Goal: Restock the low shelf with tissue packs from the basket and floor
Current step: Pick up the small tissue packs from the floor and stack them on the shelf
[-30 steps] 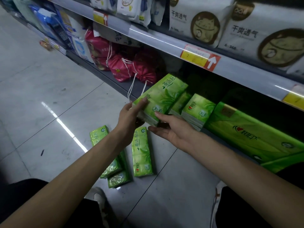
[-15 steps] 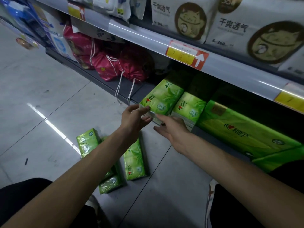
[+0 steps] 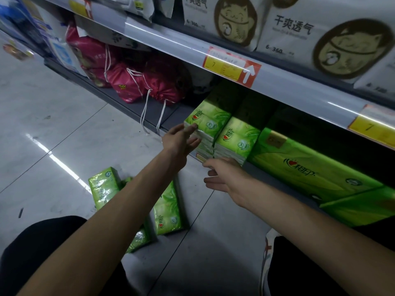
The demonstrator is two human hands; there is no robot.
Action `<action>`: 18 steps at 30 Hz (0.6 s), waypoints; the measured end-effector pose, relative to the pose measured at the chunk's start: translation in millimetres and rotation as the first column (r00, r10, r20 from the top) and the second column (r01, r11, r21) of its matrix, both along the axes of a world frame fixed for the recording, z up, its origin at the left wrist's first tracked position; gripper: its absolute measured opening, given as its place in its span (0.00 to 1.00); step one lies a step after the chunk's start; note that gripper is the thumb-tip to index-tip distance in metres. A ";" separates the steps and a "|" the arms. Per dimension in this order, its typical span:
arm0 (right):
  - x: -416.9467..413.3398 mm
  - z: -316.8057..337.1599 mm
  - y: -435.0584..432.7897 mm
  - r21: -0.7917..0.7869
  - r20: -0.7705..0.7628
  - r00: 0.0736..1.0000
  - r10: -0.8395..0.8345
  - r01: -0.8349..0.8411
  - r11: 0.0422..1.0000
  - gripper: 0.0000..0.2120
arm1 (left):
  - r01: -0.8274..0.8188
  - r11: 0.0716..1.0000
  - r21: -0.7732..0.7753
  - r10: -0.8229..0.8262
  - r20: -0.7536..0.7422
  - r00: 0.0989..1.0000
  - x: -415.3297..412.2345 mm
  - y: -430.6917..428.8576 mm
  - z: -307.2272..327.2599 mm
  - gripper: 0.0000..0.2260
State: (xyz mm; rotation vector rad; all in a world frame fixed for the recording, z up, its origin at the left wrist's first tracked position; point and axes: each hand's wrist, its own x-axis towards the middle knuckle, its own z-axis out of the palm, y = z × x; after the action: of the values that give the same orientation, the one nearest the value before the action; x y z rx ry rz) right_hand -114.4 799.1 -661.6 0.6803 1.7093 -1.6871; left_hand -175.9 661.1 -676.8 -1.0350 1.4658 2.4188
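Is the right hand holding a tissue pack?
No, the right hand hangs open and empty in front of the low shelf.

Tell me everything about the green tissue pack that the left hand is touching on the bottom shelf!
The shiny green plastic-wrapped tissue pack lies on the dark low shelf, its short end facing out. Its top shows leaf drawings, a red heart logo and a round badge; white tissue shows through the clear front. The left hand touches its front left corner with straight fingers. A second green pack sits against its right side.
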 end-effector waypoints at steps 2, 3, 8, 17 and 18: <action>0.3 0.9 2.0 -0.009 -0.003 1.000 0.006 -0.006 1.000 0.18 | -0.007 1.000 0.000 0.007 0.004 1.000 -3.1 3.2 -1.9 0.25; 0.5 1.1 3.2 -0.014 -0.005 1.000 0.008 -0.009 1.000 0.19 | -0.011 1.000 -0.002 0.011 0.009 1.000 -4.2 5.0 -3.3 0.24; 1.3 1.3 9.3 -0.003 -0.006 1.000 0.022 -0.022 1.000 0.18 | -0.016 0.999 -0.031 0.017 0.034 0.999 -7.2 7.7 -10.8 0.21; 3.4 3.4 12.5 0.045 -0.012 0.999 0.035 -0.035 0.998 0.11 | 0.026 0.998 -0.048 -0.024 0.046 0.999 -8.1 3.0 -16.6 0.17; 3.3 3.5 12.1 0.050 -0.014 0.999 0.040 -0.039 0.998 0.11 | 0.030 0.998 -0.051 -0.028 0.045 0.999 -8.4 3.1 -16.4 0.16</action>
State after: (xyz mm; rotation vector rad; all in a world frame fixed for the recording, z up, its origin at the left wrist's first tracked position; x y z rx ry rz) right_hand -111.1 811.2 -658.1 0.6542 1.7689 -1.6311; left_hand -184.3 664.2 -693.1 -1.0630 1.5252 2.3350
